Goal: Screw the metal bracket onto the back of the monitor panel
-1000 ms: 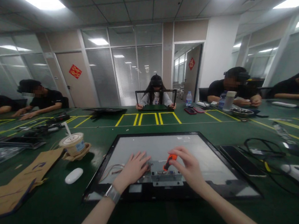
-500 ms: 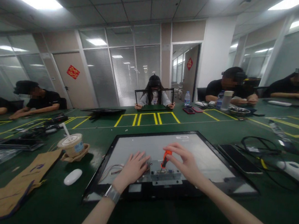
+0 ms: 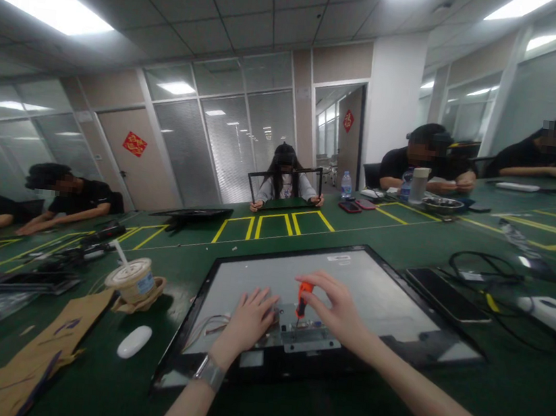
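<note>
A flat monitor panel (image 3: 373,291) lies back-up on the green table in front of me, with a metal bracket (image 3: 309,336) near its lower edge. My left hand (image 3: 248,317) rests flat on the panel beside the bracket, fingers spread. My right hand (image 3: 334,306) pinches an orange-handled screwdriver (image 3: 302,296) that stands nearly upright, its tip on the bracket. Thin wires (image 3: 209,325) run out from under my left hand.
A white mouse (image 3: 134,341), a lidded drink cup (image 3: 132,279) and brown cardboard (image 3: 28,360) lie to the left. A dark phone (image 3: 447,295), black cables (image 3: 490,270) and a white device (image 3: 552,313) lie to the right. Several people sit round the table; one opposite holds a black frame (image 3: 284,189).
My right hand and the screwdriver have shifted slightly left, and the handle has come more upright. My left hand stays on the panel.
</note>
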`<control>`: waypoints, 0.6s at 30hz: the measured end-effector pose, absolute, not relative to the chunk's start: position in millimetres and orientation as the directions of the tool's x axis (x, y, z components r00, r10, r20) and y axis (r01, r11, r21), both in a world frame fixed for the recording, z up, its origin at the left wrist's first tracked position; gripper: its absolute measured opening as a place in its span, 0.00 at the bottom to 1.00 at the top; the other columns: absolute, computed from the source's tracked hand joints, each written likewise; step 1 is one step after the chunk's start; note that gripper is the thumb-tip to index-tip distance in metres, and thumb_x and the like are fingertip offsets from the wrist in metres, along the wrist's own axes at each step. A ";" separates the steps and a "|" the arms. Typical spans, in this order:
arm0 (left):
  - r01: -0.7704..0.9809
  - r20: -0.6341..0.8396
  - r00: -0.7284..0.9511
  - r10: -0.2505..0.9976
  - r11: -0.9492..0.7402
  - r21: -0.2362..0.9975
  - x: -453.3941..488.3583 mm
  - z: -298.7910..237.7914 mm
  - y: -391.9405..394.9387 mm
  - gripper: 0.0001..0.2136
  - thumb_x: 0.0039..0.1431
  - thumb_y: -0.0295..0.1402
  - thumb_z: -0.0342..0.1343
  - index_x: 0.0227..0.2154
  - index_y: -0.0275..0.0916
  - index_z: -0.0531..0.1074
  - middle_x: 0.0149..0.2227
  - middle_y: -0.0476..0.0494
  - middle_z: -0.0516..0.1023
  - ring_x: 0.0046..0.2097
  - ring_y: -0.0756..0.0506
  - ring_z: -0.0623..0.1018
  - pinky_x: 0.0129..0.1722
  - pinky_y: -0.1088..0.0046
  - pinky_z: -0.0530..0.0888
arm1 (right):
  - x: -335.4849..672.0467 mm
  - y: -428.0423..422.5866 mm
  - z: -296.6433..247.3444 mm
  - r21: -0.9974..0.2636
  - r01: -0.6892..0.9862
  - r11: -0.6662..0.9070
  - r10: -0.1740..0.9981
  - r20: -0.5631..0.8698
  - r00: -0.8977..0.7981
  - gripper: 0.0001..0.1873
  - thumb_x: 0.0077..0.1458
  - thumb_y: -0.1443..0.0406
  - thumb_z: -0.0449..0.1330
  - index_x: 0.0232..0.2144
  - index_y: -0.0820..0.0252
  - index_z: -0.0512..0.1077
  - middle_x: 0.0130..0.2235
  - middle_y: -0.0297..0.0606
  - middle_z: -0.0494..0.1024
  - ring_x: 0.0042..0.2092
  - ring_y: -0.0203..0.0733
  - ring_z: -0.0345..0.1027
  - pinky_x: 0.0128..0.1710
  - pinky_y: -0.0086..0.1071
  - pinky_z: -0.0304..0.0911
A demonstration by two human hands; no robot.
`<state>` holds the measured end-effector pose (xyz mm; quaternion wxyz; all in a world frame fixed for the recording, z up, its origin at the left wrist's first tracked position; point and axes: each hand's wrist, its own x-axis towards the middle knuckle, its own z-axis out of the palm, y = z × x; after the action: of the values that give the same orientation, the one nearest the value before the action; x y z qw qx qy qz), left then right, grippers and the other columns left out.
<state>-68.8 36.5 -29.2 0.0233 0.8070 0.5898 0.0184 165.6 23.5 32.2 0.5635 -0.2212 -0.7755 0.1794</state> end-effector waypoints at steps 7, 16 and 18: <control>0.951 -0.003 0.304 0.953 -0.303 0.065 -68.8 -28.3 36.0 0.22 0.70 0.38 0.39 0.65 0.50 0.58 0.70 0.43 0.54 0.69 0.37 0.54 0.65 0.45 0.53 | 169.9 30.8 45.4 -0.636 0.010 0.772 0.566 0.680 -0.466 0.15 0.66 0.58 0.53 0.45 0.57 0.76 0.30 0.37 0.79 0.42 0.44 0.75 0.48 0.39 0.68; 0.952 -0.005 0.298 0.955 -0.297 0.071 -71.0 -33.0 41.5 0.22 0.70 0.38 0.40 0.65 0.50 0.58 0.70 0.43 0.54 0.69 0.36 0.53 0.65 0.45 0.53 | 174.1 27.0 28.2 -0.798 -0.196 0.570 0.717 0.599 -0.357 0.14 0.58 0.54 0.63 0.38 0.58 0.78 0.36 0.36 0.72 0.35 0.39 0.74 0.37 0.34 0.72; 0.953 -0.010 0.295 0.955 -0.294 0.074 -70.5 -32.0 41.5 0.22 0.70 0.39 0.40 0.65 0.50 0.58 0.70 0.43 0.54 0.70 0.37 0.53 0.65 0.45 0.53 | 173.3 26.0 27.0 -0.819 -0.215 0.533 0.732 0.573 -0.368 0.14 0.59 0.55 0.61 0.41 0.57 0.76 0.35 0.35 0.73 0.35 0.39 0.75 0.37 0.34 0.72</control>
<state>-70.5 41.5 -32.0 0.0327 0.8041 0.5933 0.0182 173.3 26.0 27.0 0.5304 -0.1858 -0.6964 0.4462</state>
